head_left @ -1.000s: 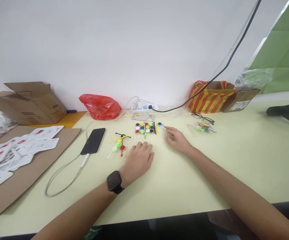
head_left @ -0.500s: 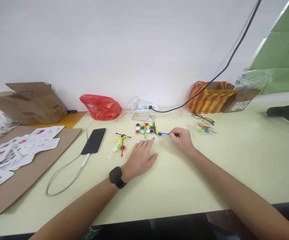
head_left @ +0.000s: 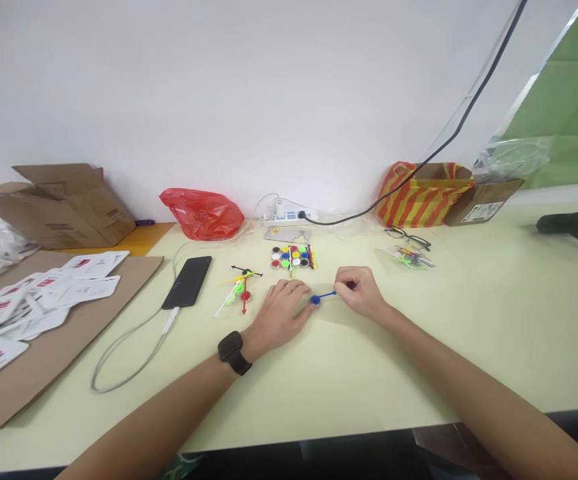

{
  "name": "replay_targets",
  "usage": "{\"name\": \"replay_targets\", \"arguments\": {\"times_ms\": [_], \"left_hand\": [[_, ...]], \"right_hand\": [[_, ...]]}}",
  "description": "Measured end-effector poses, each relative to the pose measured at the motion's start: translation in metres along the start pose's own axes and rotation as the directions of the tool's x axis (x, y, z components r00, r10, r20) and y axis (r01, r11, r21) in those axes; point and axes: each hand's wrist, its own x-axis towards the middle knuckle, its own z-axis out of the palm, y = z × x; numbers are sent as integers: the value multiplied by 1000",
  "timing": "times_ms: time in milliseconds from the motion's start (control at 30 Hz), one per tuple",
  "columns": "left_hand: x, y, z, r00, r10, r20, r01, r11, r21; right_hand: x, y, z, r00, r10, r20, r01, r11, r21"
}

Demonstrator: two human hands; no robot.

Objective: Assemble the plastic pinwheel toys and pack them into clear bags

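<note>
Several cards (head_left: 76, 291) bear illegible print; the right hand (head_left: 361, 293) pinches a blue spinner (head_left: 315, 300) beside the left hand (head_left: 279, 315), fingers loosely spread.

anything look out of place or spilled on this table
Nothing looks spilled. The arrow spinners beside the left hand lie crisscrossed, pointing different ways, which looks untidy against the neat rows of round pieces.

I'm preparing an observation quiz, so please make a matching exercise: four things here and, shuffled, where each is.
1. blue arrow piece
2. phone
3. black watch
4. red plastic bag

A. on the left wrist
B. left of the power strip
C. pinched in the right hand
D. at the end of a cable

Pairs: 1-C, 2-D, 3-A, 4-B
</note>
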Motion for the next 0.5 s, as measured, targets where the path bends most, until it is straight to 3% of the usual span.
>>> {"name": "replay_targets", "arguments": {"times_ms": [300,500], "left_hand": [[1,2,-3,999,36,29,-34,997,-63],[1,1,-2,999,35,30,-33,997,-73]], "right_hand": [[0,-1,2,998,69,-4,-69,996,53],[4,-2,1,964,266,-24,-245,915,322]]}}
